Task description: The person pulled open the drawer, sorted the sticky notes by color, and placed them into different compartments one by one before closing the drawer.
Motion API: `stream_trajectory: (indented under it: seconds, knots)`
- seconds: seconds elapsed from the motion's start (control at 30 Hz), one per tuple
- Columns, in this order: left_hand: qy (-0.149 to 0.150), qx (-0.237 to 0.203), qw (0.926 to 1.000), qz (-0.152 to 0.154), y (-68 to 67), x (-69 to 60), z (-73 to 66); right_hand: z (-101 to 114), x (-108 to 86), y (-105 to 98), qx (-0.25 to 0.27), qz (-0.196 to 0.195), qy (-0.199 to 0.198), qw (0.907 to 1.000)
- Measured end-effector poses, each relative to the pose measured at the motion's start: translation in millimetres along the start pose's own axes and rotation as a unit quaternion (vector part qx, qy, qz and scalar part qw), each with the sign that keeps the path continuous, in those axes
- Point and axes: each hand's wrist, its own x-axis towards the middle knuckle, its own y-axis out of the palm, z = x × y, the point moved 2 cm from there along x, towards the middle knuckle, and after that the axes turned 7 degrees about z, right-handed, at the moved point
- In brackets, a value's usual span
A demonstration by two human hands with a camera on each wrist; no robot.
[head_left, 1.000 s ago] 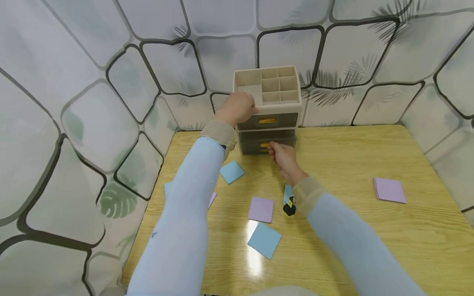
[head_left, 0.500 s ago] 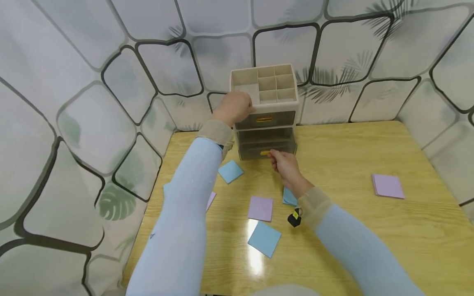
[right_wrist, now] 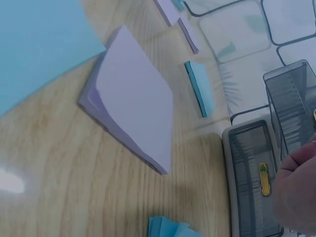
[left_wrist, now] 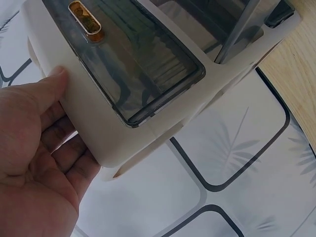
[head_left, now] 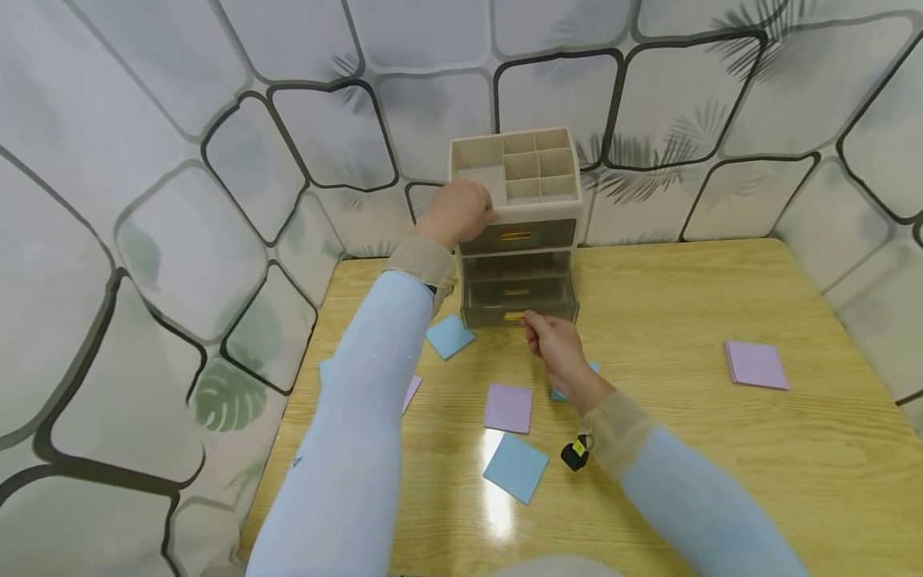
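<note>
A cream desktop organizer (head_left: pixel 537 211) with two dark see-through drawers stands against the back wall. My left hand (head_left: pixel 454 215) grips its top left front edge; the left wrist view shows the thumb on the front face and fingers curled around the rim. Pinched in my right hand (head_left: pixel 558 349) is the yellow handle (head_left: pixel 513 316) of the lower drawer (head_left: pixel 486 317), which stands pulled out toward me. The upper drawer (head_left: pixel 555 234) is closed. Through the lower drawer's clear walls I make out no contents. In the right wrist view, the right fingertips (right_wrist: pixel 298 155) are partly cut off.
Square paper pads lie about the table: a purple pad (head_left: pixel 508 408), a blue pad (head_left: pixel 515 467), another blue pad (head_left: pixel 450 336) near the organizer's left corner, and a purple stack (head_left: pixel 757 365) at right. One blue pad (head_left: pixel 558 395) is partly under my right wrist.
The lower drawer has slid out toward me from nearly closed, with my right hand drawing back on its handle. My left hand has kept its hold on the organizer.
</note>
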Motion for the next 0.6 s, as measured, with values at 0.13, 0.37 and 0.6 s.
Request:
stream_trajectory:
  seconds: [0.13, 0.37, 0.6]
  knots:
    - [-0.002, -0.006, 1.0, -0.002, -0.7, -1.2, -1.4, -3, -2.9, 1, 0.008, 0.0, -0.005, 1.0]
    - [0.001, -0.002, 0.9999, -0.014, -0.1, -1.9, -1.7, -7, -4.8, 0, -0.002, -0.004, -0.014, 0.9999]
    - [0.004, -0.003, 0.9998, -0.02, 2.0, -1.1, -1.3, -14, -3.8, -1, 0.002, -0.01, -0.012, 0.9999]
